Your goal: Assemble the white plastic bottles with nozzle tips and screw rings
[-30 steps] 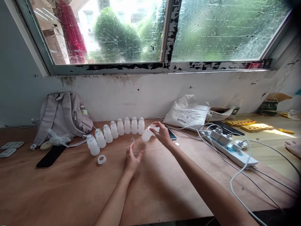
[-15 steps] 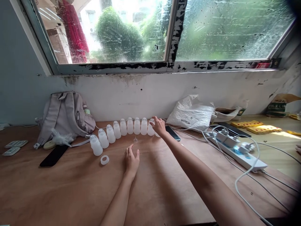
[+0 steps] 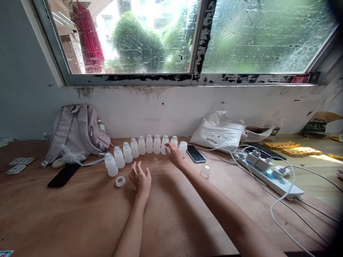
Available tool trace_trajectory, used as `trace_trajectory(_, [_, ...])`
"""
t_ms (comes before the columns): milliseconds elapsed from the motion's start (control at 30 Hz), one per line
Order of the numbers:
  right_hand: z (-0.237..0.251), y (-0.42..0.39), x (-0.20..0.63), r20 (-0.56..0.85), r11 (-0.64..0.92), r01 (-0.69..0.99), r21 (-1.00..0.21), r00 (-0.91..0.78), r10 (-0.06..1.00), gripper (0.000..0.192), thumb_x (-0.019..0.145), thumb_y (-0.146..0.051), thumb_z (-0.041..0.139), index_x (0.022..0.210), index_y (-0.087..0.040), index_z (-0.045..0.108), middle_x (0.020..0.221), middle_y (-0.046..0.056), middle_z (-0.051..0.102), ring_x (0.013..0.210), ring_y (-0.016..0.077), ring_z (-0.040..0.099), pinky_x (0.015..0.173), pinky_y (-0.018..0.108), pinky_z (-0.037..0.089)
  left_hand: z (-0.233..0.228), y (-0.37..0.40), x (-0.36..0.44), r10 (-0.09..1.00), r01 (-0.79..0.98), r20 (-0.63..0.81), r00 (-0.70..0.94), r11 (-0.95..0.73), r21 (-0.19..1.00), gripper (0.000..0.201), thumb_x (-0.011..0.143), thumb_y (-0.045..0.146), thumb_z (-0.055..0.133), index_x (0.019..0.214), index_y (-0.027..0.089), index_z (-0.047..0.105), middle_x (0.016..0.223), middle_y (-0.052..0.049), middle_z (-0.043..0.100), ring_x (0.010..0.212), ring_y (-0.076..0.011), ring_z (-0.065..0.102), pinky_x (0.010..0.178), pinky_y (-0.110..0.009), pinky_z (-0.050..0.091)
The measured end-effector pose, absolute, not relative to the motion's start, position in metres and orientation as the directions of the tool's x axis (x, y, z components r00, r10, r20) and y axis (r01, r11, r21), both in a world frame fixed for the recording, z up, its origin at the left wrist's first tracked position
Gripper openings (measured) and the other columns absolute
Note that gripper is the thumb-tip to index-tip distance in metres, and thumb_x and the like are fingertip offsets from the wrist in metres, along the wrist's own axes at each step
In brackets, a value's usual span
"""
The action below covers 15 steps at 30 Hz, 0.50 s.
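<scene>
A curved row of several frosted baby bottles (image 3: 127,152) stands upright on the table, most with clear domed caps. The bottle at the right end (image 3: 183,149) has no dome on top. My right hand (image 3: 174,155) is in front of the row, fingers slightly bent and apart, with nothing visible in them. My left hand (image 3: 140,180) hovers low over the wood, fingers spread, holding nothing. Left of it lies a white screw ring (image 3: 120,181). A clear teat (image 3: 154,160) stands between my hands and the row. Beyond my right forearm sits a clear cap (image 3: 205,171).
A phone (image 3: 196,154) lies right of the bottles, before a silver bubble bag (image 3: 218,132). Cables run from a white power strip (image 3: 270,175) across the right side. At left are a grey backpack (image 3: 77,128) and a black phone (image 3: 63,175).
My right hand has drawn left and nearer along the row, uncovering the right-end bottle and the clear cap. My left hand has shifted left toward the ring, its fingers spreading. The view has tilted slightly.
</scene>
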State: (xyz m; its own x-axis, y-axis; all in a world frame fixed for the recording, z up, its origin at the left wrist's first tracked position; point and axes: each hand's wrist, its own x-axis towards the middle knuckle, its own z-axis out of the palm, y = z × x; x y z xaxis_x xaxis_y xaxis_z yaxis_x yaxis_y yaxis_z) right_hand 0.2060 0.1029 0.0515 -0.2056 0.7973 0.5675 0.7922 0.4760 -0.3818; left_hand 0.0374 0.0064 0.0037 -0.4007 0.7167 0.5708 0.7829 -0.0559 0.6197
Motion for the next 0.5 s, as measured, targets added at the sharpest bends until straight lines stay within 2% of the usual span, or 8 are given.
trace_trajectory(67, [0.03, 0.09, 0.189, 0.515, 0.519, 0.768, -0.374, -0.293, 0.805, 0.024, 0.078, -0.025, 0.047, 0.1, -0.023, 0.056, 0.104, 0.008, 0.055, 0.095, 0.0216, 0.049, 0.082, 0.033, 0.036, 0.007, 0.005, 0.033, 0.7, 0.804, 0.582, -0.414, -0.018, 0.595, 0.037, 0.078, 0.026, 0.042, 0.114, 0.015, 0.044, 0.124, -0.017, 0.039, 0.118, -0.03, 0.03, 0.093, -0.051, 0.022])
trace_trajectory(133, [0.009, 0.082, 0.175, 0.439, 0.533, 0.756, -0.38, -0.36, 0.823, 0.027, 0.074, -0.029, 0.054, 0.101, -0.027, 0.057, 0.113, 0.007, 0.052, 0.102, 0.0238, 0.046, 0.085, 0.036, 0.034, 0.009, 0.003, 0.03, 0.687, 0.825, 0.585, -0.43, 0.035, 0.565, 0.037, 0.079, 0.026, 0.042, 0.115, 0.015, 0.043, 0.126, -0.017, 0.037, 0.121, -0.0299, 0.026, 0.094, -0.053, 0.019])
trace_trajectory(233, [-0.012, 0.078, 0.167, 0.395, 0.513, 0.761, -0.398, -0.363, 0.844, 0.028, 0.076, -0.033, 0.052, 0.103, -0.027, 0.057, 0.116, 0.007, 0.05, 0.11, 0.0246, 0.042, 0.091, 0.04, 0.03, 0.008, 0.002, 0.025, 0.682, 0.843, 0.563, -0.467, 0.15, 0.517, 0.041, 0.079, 0.026, 0.042, 0.117, 0.014, 0.04, 0.131, -0.017, 0.031, 0.124, -0.0305, 0.02, 0.094, -0.057, 0.016])
trace_trajectory(333, [-0.017, 0.078, 0.17, 0.437, 0.502, 0.758, -0.417, -0.317, 0.842, 0.025, 0.078, -0.027, 0.048, 0.102, -0.023, 0.056, 0.112, 0.008, 0.051, 0.105, 0.0216, 0.045, 0.089, 0.036, 0.033, 0.003, 0.005, 0.021, 0.699, 0.831, 0.504, -0.507, 0.243, 0.5, 0.043, 0.078, 0.028, 0.043, 0.117, 0.011, 0.04, 0.13, -0.02, 0.031, 0.124, -0.0339, 0.019, 0.092, -0.06, 0.015])
trace_trajectory(400, [-0.016, 0.073, 0.175, 0.464, 0.489, 0.762, -0.425, -0.281, 0.84, 0.026, 0.079, -0.021, 0.043, 0.103, -0.02, 0.053, 0.108, 0.009, 0.051, 0.1, 0.0198, 0.047, 0.087, 0.034, 0.036, -0.001, 0.007, 0.021, 0.713, 0.826, 0.487, -0.504, 0.232, 0.514, 0.043, 0.078, 0.028, 0.043, 0.116, 0.009, 0.041, 0.128, -0.022, 0.034, 0.122, -0.0359, 0.022, 0.091, -0.06, 0.017])
trace_trajectory(500, [-0.014, 0.056, 0.184, 0.528, 0.481, 0.753, -0.449, -0.21, 0.823, 0.023, 0.077, -0.015, 0.039, 0.098, -0.017, 0.048, 0.097, 0.01, 0.051, 0.09, 0.0193, 0.05, 0.08, 0.033, 0.04, -0.005, 0.009, 0.031, 0.76, 0.833, 0.527, -0.38, 0.034, 0.551, 0.041, 0.076, 0.024, 0.046, 0.114, 0.01, 0.043, 0.124, -0.02, 0.038, 0.117, -0.0322, 0.032, 0.092, -0.051, 0.027])
